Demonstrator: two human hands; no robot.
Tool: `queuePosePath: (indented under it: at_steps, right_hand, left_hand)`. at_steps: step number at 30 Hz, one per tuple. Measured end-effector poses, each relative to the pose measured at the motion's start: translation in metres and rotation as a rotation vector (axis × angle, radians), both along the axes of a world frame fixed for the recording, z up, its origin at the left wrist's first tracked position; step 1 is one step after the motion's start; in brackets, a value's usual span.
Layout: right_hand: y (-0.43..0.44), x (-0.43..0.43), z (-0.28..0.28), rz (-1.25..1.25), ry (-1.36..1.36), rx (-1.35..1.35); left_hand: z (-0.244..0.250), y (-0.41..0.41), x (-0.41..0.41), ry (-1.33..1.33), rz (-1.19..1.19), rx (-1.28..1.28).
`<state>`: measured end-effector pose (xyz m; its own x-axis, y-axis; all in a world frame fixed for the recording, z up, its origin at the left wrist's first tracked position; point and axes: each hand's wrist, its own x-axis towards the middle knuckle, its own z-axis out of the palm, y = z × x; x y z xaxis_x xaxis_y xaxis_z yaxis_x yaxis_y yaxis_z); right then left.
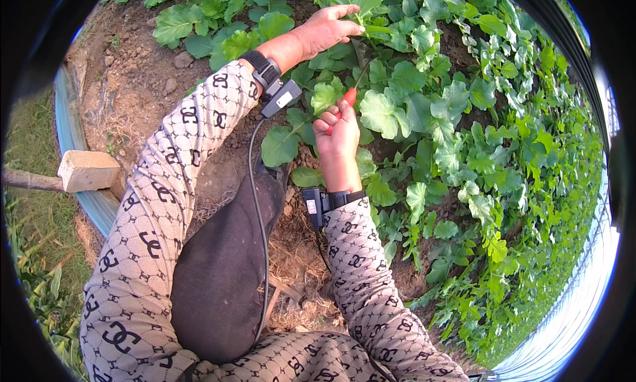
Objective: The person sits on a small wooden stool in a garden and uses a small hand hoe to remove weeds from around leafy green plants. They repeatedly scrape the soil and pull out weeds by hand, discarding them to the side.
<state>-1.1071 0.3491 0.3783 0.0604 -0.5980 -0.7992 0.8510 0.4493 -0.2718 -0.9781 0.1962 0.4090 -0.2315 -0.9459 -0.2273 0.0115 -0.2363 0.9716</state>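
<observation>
Leafy green plants (382,111) with lobed leaves grow densely before me. At the top, my left hand (330,32) reaches in from the left, thumb and fingers at the stems of a leafy plant (355,2); whether it grips them is hard to tell. Below it, my right hand (340,124) is closed around the red handle (350,97) of a hand tool. A thin metal shank runs from the handle up among the leaves towards a grey blade, partly hidden, just under my left hand.
Bare soil with small stones (183,60) lies at the upper left. A pale block (89,171) sits by a wooden pole (32,179) over blue plastic sheeting (74,119). My dark-clad knee is at the lower middle. Clear plastic sheeting edges the right side.
</observation>
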Motion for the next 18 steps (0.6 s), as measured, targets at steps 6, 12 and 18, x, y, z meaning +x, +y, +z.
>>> queuePosePath:
  at_steps: [6, 12, 18]
  right_hand:
    - [0.049, -0.009, 0.016, 0.000, -0.001, 0.067]
    - [0.071, -0.009, 0.041, 0.020, -0.085, 0.070]
    - [0.044, -0.016, 0.033, 0.000, -0.177, 0.008]
  left_hand:
    - [-0.002, 0.003, 0.004, -0.034, -0.019, 0.014]
    - [0.001, 0.007, 0.005, -0.047, -0.036, 0.036]
    - [0.001, 0.006, 0.001, -0.033, -0.031, 0.019]
